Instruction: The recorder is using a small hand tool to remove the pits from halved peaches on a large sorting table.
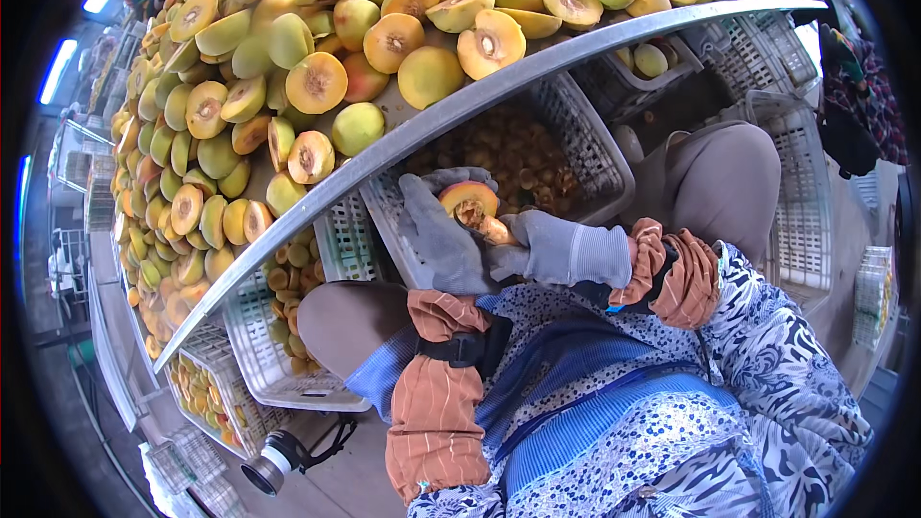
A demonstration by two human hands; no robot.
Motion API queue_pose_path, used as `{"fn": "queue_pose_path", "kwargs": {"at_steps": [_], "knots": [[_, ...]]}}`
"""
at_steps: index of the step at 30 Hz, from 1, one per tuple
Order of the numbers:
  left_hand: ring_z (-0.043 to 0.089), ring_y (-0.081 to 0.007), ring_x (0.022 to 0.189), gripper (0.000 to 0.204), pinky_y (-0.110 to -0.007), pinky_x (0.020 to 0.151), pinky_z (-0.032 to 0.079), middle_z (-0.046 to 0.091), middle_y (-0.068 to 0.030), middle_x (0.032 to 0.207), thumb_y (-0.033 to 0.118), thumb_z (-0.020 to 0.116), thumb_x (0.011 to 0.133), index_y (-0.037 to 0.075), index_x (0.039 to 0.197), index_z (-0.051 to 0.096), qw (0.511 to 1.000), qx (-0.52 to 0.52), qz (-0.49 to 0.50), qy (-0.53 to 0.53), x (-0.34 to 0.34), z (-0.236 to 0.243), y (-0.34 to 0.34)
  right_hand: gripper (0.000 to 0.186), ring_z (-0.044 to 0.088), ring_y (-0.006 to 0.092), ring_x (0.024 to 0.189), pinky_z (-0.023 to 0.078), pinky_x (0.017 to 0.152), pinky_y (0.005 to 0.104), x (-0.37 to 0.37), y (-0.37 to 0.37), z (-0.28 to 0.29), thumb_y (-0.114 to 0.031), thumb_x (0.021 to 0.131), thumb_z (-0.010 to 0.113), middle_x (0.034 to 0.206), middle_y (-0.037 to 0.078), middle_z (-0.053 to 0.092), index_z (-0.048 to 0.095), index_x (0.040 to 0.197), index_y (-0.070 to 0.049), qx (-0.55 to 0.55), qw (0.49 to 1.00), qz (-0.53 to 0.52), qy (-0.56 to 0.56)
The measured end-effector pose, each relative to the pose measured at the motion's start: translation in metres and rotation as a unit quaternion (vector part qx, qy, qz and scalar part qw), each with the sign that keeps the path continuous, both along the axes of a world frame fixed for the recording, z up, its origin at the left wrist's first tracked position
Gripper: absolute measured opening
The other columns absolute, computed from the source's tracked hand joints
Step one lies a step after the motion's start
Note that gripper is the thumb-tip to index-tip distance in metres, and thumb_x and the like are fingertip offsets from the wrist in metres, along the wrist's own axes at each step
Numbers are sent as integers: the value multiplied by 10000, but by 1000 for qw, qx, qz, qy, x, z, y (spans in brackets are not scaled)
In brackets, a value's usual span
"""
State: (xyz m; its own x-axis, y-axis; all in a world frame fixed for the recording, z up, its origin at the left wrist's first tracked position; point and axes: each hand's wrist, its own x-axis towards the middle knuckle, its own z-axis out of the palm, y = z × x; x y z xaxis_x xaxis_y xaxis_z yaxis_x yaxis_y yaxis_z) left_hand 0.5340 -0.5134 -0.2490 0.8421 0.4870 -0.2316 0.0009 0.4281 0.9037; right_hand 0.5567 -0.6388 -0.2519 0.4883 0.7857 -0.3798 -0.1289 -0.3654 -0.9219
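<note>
Left hand: the gray-gloved left hand [441, 240] is partly closed, its fingers curled around a peach half [470, 195].
Right hand: the gray-gloved right hand [545, 245] is drawn closed, thumb and fingertips pinching an orange-tan piece [495, 230] at the fruit; whether this is a tool handle or flesh, I cannot tell.
Peach half: cut face up in the left hand, between both gloves, above the near side of the pit crate; its hollow is dark and ragged.
Pit crate: a gray plastic crate [614, 158] just beyond the hands, holding a layer of brown pits and scraps [523, 168].
Worktable: its gray metal rim [537, 67] runs from near left to far right, beyond the crate.
Fruit heap: yellow-green peach halves [317, 83] piled on the worktable, many cut side up with brown centers.
Left crates: a pale crate [278, 384] beside the left knee holds peach halves; a second crate [197, 384], farther left, holds more.
Right side: a white slatted crate [806, 201] stands beyond the right knee; farther off is a person's plaid sleeve [871, 101].
Floor, near left: a black-and-white cylinder [273, 460] with a black strap.
</note>
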Motion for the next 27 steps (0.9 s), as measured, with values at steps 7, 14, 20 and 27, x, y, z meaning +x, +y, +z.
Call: {"fn": "queue_pose_path", "kwargs": {"at_steps": [7,14,20,27], "knots": [[572,-180,556,526,-280,554,468,607,-95,620,387,318,924,15,650,569,981,170,-94,19,7,22,4,237,472,101,474,372,389,243,0,-9,15,-254,853,441,708,32,583,511,996,-78,-63,994,37,85],[593,-189,625,545,-286,629,488,628,-115,706,392,306,927,-19,727,603,995,-36,-82,-38,-9,-5,-3,309,439,79,400,381,347,225,-5,-14,31,-390,838,476,611,-21,493,507,930,-96,-126,980,5,154],[595,-197,621,494,-297,609,485,623,-128,696,350,362,927,-20,696,594,991,-59,-122,0,-15,-2,3,324,464,91,399,381,343,226,-3,-14,35,-404,822,502,559,-6,491,538,836,-81,-145,981,84,98],[576,-231,655,504,-332,628,467,604,-160,751,408,338,919,-14,766,566,994,-38,-51,-90,-15,7,8,289,453,73,395,363,334,207,2,-2,31,-387,824,523,560,-21,474,502,840,-99,-42,960,51,273]]}}
